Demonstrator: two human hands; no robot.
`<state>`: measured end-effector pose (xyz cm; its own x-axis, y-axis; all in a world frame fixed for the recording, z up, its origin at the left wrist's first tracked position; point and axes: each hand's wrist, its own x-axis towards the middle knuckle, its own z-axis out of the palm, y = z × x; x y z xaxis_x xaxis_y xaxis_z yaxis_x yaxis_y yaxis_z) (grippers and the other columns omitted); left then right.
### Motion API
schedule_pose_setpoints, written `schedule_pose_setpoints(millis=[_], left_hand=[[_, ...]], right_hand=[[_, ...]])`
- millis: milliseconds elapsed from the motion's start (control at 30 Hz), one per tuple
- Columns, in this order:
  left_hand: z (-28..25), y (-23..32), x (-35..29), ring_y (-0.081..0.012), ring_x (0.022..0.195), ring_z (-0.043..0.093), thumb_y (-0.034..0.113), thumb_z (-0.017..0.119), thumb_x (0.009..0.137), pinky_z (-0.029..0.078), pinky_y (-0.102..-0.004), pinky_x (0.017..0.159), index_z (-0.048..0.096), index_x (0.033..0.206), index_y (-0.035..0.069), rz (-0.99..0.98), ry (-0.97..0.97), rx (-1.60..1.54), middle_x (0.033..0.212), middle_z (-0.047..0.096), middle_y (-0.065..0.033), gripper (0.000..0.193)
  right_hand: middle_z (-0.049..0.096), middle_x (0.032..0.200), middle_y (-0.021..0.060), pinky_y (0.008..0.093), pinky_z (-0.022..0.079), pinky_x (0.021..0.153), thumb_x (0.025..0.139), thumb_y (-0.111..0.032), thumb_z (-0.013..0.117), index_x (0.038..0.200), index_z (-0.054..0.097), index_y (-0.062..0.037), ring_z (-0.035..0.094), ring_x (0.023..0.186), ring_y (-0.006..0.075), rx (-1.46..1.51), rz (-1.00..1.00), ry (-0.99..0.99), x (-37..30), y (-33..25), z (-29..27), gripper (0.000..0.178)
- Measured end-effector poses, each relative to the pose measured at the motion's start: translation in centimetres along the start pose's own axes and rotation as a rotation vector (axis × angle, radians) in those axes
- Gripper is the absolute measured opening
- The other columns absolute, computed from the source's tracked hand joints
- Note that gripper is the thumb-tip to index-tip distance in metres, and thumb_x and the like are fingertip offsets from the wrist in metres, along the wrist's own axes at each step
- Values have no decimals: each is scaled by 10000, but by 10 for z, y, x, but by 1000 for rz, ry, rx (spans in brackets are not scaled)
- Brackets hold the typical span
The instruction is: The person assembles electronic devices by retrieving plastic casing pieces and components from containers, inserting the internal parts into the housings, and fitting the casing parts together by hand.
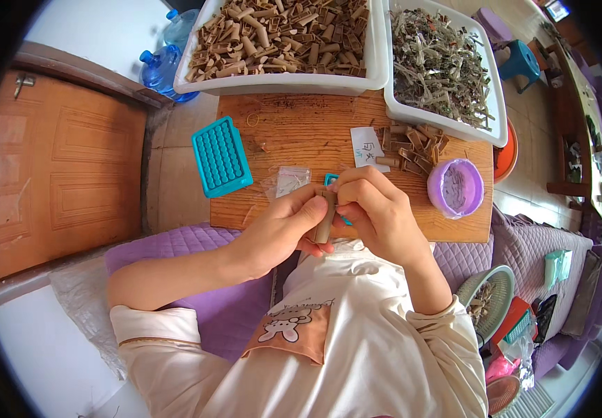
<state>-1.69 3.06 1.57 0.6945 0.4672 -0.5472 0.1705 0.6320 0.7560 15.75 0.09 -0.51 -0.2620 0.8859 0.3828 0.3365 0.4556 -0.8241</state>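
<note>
In front of my chest, over the near edge of the wooden table, my left hand is closed round a tan, tube-shaped plastic piece. It stands nearly upright between thumb and fingers. My right hand pinches at the upper end of this piece; whatever is between its fingertips is hidden. Behind the hands, a small teal object is partly covered. A clear plastic bag lies beside my left hand. Beyond my right hand are a pile of brown pieces and a white paper slip with handwriting.
A teal tray with round cups rests at the table's left edge. Two white bins, one of brown pieces and one of thin metallic-looking parts, fill the far side. A lilac tub stands right. A basket sits lower right.
</note>
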Motion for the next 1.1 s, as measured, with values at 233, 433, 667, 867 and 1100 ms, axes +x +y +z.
schedule_pose_setpoints(millis=[233, 433, 667, 867, 1100], left_hand=[[11, 5, -6, -76, 815, 480, 151, 553, 806, 424, -174, 546, 468, 975, 50, 513, 172, 243, 897, 476, -24, 215], [8, 6, -15, -84, 805, 482, 125, 667, 696, 400, -169, 496, 496, 936, 87, 642, 228, 476, 935, 477, -27, 298], [-1, 31, -15, -196, 553, 499, 346, 636, 694, 416, -268, 463, 504, 770, 36, 1076, 230, 1383, 653, 482, -55, 345], [0, 32, -17, -184, 443, 431, 487, 536, 726, 350, -280, 387, 439, 575, 61, 1095, 216, 1540, 517, 388, -33, 463], [1, 26, -15, -154, 361, 338, 391, 578, 706, 271, -276, 320, 330, 474, 91, 1208, 201, 1516, 472, 254, -19, 454]], right_hand=[[512, 897, 128, 312, 415, 708, 703, -260, 663, 985, 407, -15, 518, 819, 242, 548, 55, 351, -17, 15, 21, 453], [546, 896, 132, 317, 444, 650, 632, -175, 717, 982, 419, -30, 543, 756, 265, 232, -69, 309, -20, 1, 42, 483], [529, 770, 104, 286, 434, 545, 623, -22, 656, 951, 505, -6, 533, 641, 221, -45, 21, 190, -20, -25, 17, 362], [500, 736, 94, 313, 421, 538, 630, -26, 624, 984, 497, 5, 494, 605, 241, -89, 3, 28, -18, -31, 9, 377], [496, 745, 97, 317, 423, 540, 620, -58, 632, 956, 497, 8, 504, 622, 247, -46, -56, 31, -25, -28, 21, 368]])
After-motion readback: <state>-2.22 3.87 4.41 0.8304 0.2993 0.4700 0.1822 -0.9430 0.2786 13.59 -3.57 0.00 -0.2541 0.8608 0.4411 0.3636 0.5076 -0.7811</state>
